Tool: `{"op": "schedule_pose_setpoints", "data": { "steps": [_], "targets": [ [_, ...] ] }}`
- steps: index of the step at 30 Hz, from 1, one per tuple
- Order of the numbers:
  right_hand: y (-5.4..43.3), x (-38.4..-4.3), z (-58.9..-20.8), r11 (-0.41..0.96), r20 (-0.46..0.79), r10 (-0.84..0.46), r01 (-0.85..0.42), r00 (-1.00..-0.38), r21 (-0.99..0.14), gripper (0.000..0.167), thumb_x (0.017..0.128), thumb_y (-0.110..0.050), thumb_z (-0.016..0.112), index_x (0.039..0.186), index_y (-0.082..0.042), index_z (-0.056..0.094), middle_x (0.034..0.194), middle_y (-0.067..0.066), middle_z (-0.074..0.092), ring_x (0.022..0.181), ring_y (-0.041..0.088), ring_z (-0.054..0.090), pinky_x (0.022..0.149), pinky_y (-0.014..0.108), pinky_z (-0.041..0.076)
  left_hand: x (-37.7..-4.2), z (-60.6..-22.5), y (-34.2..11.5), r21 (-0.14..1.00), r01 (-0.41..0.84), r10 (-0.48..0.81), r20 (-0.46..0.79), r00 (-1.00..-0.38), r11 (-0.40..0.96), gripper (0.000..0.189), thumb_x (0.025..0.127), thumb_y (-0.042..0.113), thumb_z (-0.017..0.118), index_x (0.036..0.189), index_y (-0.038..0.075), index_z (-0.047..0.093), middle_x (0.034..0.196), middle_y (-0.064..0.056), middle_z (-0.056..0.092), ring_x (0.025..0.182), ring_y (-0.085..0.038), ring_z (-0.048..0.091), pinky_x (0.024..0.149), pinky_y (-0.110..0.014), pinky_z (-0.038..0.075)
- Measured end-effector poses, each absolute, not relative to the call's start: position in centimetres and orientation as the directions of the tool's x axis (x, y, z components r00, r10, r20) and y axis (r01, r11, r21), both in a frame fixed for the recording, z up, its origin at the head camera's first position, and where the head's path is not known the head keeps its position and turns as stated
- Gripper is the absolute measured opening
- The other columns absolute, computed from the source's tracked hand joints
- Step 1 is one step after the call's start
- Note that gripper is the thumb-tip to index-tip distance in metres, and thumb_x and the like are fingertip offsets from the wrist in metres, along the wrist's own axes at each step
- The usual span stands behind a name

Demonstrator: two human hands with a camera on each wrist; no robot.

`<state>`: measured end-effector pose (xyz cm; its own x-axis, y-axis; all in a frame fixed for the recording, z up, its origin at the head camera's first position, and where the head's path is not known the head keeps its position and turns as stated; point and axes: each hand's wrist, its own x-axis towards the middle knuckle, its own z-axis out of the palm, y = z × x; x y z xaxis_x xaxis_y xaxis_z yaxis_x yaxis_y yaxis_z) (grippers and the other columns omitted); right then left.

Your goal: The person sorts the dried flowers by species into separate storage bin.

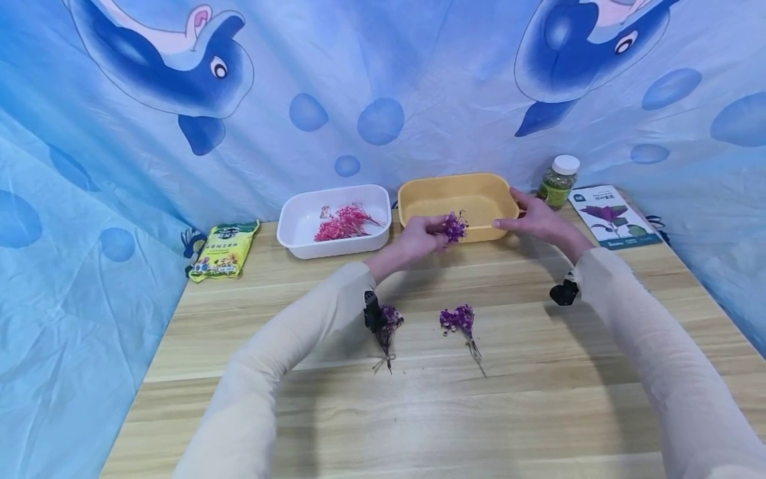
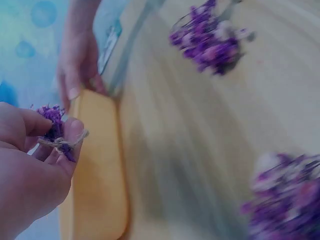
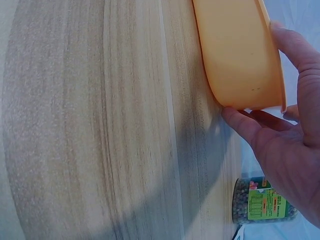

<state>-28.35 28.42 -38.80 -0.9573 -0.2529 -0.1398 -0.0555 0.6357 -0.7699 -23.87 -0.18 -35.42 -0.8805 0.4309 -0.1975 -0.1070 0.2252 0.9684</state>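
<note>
My left hand [image 1: 417, 237] pinches a small bunch of purple dried flowers [image 1: 457, 228] at the front rim of the yellow basin [image 1: 481, 233]. Twine ties the stems of this bunch [image 2: 54, 125], as the left wrist view shows. At the basin's right end, my right hand [image 1: 540, 219] grips the wall, thumb near the rim and fingers round the corner. Two more purple bunches lie on the table: one bunch [image 1: 459, 319] in the middle, and another bunch [image 1: 391, 318] partly covered by the left wrist camera.
A white basin [image 1: 292, 243] with pink dried flowers [image 1: 347, 223] stands left of the yellow one. Farther left lies a yellow packet [image 1: 226, 250]. On the right are a white-lidded jar [image 1: 558, 183] and a plant-picture packet [image 1: 613, 216]. A blue curtain [image 1: 437, 80] hangs behind the wooden table [image 1: 419, 419].
</note>
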Motion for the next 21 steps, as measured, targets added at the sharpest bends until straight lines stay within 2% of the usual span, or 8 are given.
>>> {"op": "schedule_pose_setpoints", "data": {
  "steps": [6, 10, 15, 17, 21],
  "targets": [
    [28.4, -28.3, -38.8, 0.647, -0.160, -0.243, -0.037, -0.957, -0.762, 0.112, 0.089, -0.043, 0.076, 0.159, -0.004, -0.003, 0.160, 0.031, 0.012, 0.144, 0.047, 0.021, 0.117, 0.056, 0.023, -26.0, -34.0, -0.3, 0.976, -0.141, 0.408, -0.199, -0.891, 0.169, 0.059, 0.094, -0.019, 0.050, 0.149, 0.001, 0.044, 0.137, -0.028, 0.055, 0.112, -0.036, 0.064, 0.089, -0.035, 0.057],
    [28.3, -28.3, -38.7, 0.656, -0.163, -0.240, -0.036, -0.957, -0.754, 0.109, 0.090, -0.040, 0.075, 0.159, -0.004, -0.002, 0.161, 0.030, 0.012, 0.144, 0.047, 0.021, 0.116, 0.056, 0.024, -27.4, -33.6, -0.1, 0.971, -0.124, 0.355, -0.192, -0.915, 0.204, 0.058, 0.094, -0.016, 0.053, 0.148, 0.006, 0.047, 0.134, -0.023, 0.058, 0.108, -0.031, 0.067, 0.087, -0.033, 0.058],
    [28.3, -28.3, -38.6, 0.653, -0.158, -0.235, -0.036, -0.959, -0.756, 0.110, 0.090, -0.041, 0.075, 0.159, -0.003, -0.002, 0.160, 0.030, 0.012, 0.144, 0.047, 0.022, 0.116, 0.055, 0.025, -29.1, -33.4, 0.5, 0.971, -0.105, 0.310, -0.171, -0.935, 0.217, 0.058, 0.093, -0.017, 0.051, 0.146, 0.006, 0.051, 0.128, -0.023, 0.061, 0.105, -0.031, 0.067, 0.089, -0.037, 0.057],
    [28.3, -28.3, -38.6, 0.652, -0.161, -0.233, -0.032, -0.959, -0.757, 0.110, 0.090, -0.041, 0.075, 0.159, -0.003, -0.002, 0.161, 0.030, 0.012, 0.144, 0.047, 0.021, 0.116, 0.055, 0.024, -29.7, -33.4, 0.8, 0.969, -0.102, 0.297, -0.167, -0.940, 0.223, 0.059, 0.092, -0.019, 0.051, 0.146, 0.005, 0.050, 0.129, -0.023, 0.061, 0.105, -0.031, 0.067, 0.089, -0.038, 0.057],
    [28.3, -28.3, -38.9, 0.642, -0.159, -0.239, -0.033, -0.958, -0.766, 0.111, 0.089, -0.042, 0.076, 0.159, -0.004, -0.002, 0.160, 0.030, 0.014, 0.143, 0.046, 0.025, 0.116, 0.054, 0.027, -30.4, -33.6, 1.2, 0.950, -0.115, 0.270, -0.197, -0.943, 0.290, 0.058, 0.093, -0.016, 0.053, 0.147, 0.004, 0.047, 0.135, -0.019, 0.060, 0.105, -0.027, 0.068, 0.087, -0.033, 0.057]
  ]
}}
